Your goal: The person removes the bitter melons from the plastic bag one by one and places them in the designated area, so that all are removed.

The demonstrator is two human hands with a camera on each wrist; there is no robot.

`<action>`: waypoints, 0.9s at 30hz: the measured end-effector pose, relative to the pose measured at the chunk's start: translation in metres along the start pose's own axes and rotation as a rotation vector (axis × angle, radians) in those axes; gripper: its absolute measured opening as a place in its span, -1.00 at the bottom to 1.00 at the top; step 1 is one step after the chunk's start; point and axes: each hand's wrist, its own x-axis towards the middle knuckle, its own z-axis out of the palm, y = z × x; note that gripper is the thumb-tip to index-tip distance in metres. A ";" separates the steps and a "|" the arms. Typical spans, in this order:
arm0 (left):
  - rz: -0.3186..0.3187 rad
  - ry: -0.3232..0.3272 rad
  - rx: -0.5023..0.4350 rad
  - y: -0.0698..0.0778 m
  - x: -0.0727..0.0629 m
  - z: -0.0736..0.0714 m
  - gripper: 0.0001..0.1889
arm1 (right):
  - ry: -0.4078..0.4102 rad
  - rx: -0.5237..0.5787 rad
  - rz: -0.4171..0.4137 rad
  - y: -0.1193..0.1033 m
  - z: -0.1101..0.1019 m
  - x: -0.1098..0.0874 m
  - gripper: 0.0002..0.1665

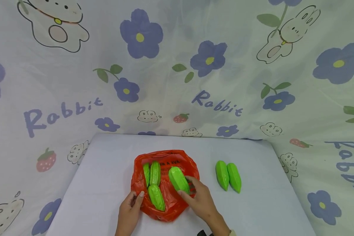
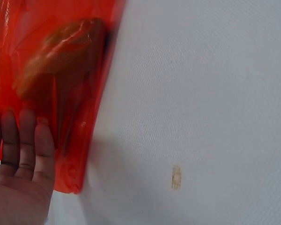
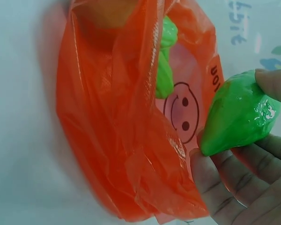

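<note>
A red plastic bag (image 1: 174, 205) lies with its mouth wide on the white table. Three bright green bumpy gourds, one of them in front (image 1: 156, 197), show inside on its left side. My left hand (image 1: 130, 208) pinches the bag's near left rim between thumb and fingers; in the left wrist view its fingers (image 2: 27, 143) lie along the outside of the red film. Over the bag's right half, my right hand (image 1: 201, 198) holds another green gourd (image 1: 178, 179) by thumb and fingertips. The right wrist view shows that gourd's (image 3: 241, 115) pointed end by the fingers.
Two more green gourds, the nearer to the bag (image 1: 222, 175) and its neighbour (image 1: 234, 177), lie side by side right of the bag. The white table (image 1: 91, 183) backs onto a curtain (image 1: 165, 82) printed with flowers and rabbits. A small brown mark (image 2: 176, 177) shows on the tabletop.
</note>
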 end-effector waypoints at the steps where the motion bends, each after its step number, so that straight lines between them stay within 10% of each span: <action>1: -0.001 0.003 0.002 0.000 0.000 0.000 -0.54 | 0.004 0.003 -0.001 0.000 -0.001 0.000 -0.30; 27: -0.009 -0.008 -0.003 0.001 -0.001 0.000 -0.53 | 0.039 0.000 0.001 0.006 -0.014 -0.010 -0.31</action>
